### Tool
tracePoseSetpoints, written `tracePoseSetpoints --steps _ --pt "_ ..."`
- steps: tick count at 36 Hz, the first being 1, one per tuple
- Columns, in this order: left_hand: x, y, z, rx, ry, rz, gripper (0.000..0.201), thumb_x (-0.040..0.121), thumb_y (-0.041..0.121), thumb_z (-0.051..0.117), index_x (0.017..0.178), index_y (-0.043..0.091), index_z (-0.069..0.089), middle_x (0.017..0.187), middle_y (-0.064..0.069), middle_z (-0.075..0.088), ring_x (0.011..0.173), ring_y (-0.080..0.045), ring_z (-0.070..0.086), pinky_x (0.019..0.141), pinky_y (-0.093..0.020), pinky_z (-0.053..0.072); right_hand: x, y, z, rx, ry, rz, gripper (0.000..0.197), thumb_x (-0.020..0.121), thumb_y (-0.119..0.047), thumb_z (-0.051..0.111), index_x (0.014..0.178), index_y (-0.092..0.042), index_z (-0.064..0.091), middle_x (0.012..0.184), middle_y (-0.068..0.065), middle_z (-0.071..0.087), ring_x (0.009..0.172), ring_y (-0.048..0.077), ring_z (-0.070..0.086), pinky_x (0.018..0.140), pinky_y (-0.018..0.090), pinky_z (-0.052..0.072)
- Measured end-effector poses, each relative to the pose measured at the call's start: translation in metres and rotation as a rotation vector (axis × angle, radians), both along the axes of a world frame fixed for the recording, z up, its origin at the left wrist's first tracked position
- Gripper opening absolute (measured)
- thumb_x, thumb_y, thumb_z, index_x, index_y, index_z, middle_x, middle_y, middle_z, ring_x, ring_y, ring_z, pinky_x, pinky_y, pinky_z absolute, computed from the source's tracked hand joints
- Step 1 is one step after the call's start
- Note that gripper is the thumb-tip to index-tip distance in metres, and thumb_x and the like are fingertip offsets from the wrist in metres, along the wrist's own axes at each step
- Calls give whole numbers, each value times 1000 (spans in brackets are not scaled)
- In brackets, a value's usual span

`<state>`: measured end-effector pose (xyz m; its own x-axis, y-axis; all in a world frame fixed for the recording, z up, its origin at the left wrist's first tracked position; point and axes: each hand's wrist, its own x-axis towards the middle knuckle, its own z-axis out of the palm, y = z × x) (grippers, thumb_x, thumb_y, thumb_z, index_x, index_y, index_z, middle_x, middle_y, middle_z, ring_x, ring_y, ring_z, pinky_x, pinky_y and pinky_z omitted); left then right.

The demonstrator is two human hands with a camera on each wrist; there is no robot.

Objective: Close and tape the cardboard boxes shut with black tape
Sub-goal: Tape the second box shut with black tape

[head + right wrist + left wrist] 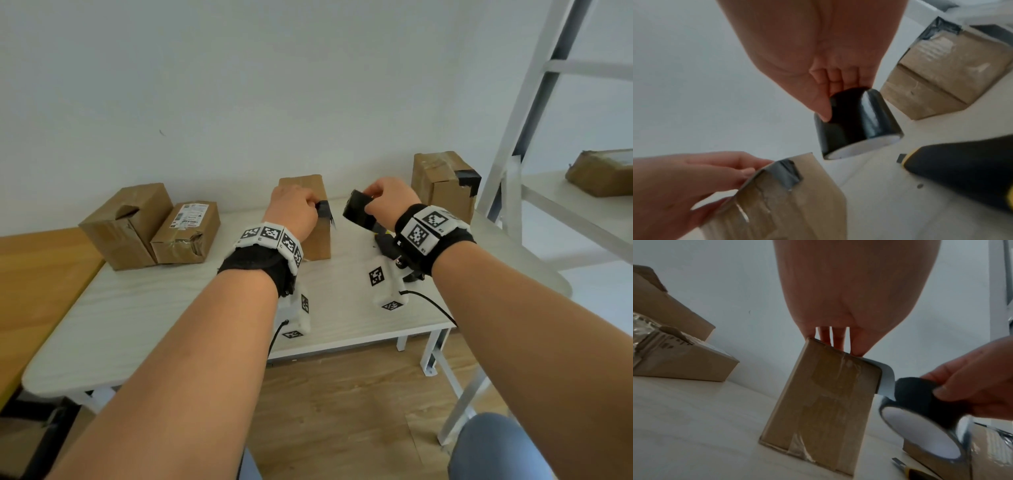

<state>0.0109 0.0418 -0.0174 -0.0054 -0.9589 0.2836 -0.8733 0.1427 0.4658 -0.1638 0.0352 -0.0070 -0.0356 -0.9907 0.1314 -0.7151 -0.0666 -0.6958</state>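
A small upright cardboard box (313, 236) stands mid-table. My left hand (308, 205) rests on its top, and the fingertips (836, 344) press a black tape strip (324, 209) onto the top right edge. The strip (787, 172) folds over the corner and ends raggedly on the side face. Just right of the box, my right hand (373, 197) grips the black tape roll (358, 212) in the air, thumb (823, 110) on its outer face. In the head view a gap shows between strip and roll.
Two torn boxes (126, 226) (186, 231) sit at the table's left back. A box with black tape on it (445, 185) stands at the right back. A yellow-black utility knife (962, 162) lies below my right wrist. A white ladder frame (534, 102) rises on the right.
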Motion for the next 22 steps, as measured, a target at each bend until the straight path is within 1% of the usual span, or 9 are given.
tracePoseSetpoints --steps 2,4,8,10,14,18,19,20,22 --pt "0 1 1 11 3 -3 40 95 9 32 117 15 65 125 -7 54 122 -28 36 102 -35 31 -5 5 4 -16 75 -38 26 90 -4 47 110 -4 65 107 13 64 101 29 60 85 35 50" --pt "-1 3 2 19 12 1 40 94 8 32 115 14 65 123 -7 56 121 -28 38 99 -34 33 -12 8 4 13 181 -61 28 93 -5 45 111 -1 65 110 17 64 103 32 60 87 35 48" --pt "-3 7 7 36 64 -4 38 93 5 34 112 11 66 115 -10 59 104 -26 53 88 -31 44 -22 8 -5 111 274 -108 28 97 -16 47 113 0 64 113 17 64 104 32 61 85 35 49" --pt "-1 7 8 51 82 -10 38 93 6 36 114 13 66 118 -8 60 106 -24 55 90 -30 45 -25 8 -10 140 286 -115 30 99 -20 46 111 1 64 112 17 64 102 31 61 83 34 49" --pt "2 7 10 91 49 -23 37 93 9 38 116 20 65 123 -5 59 114 -22 51 96 -29 43 -26 8 -14 154 287 -118 28 99 -18 46 108 2 64 112 17 63 100 31 61 81 35 48" --pt "6 6 10 120 -11 -13 40 92 13 38 117 30 64 128 -2 57 122 -21 45 101 -32 39 -23 11 -9 149 338 -118 27 99 -18 45 99 3 63 108 17 65 89 28 59 74 33 46" --pt "8 5 10 120 -19 -16 41 92 14 38 116 33 65 128 -1 57 122 -21 46 103 -33 39 -21 12 -7 128 351 -120 24 97 -16 46 101 2 63 111 16 65 92 28 58 77 33 47" --pt "9 5 10 122 -21 -22 42 91 14 38 115 34 65 128 -1 58 122 -21 46 105 -36 39 -18 12 -5 103 347 -112 25 96 -12 46 110 0 63 117 15 63 100 29 59 83 35 49" --pt "10 6 11 124 -33 -40 41 92 14 39 117 34 66 128 0 60 123 -22 47 106 -37 39 -10 13 -1 67 295 -68 41 92 -4 44 131 -9 55 132 12 56 117 29 55 95 36 47"
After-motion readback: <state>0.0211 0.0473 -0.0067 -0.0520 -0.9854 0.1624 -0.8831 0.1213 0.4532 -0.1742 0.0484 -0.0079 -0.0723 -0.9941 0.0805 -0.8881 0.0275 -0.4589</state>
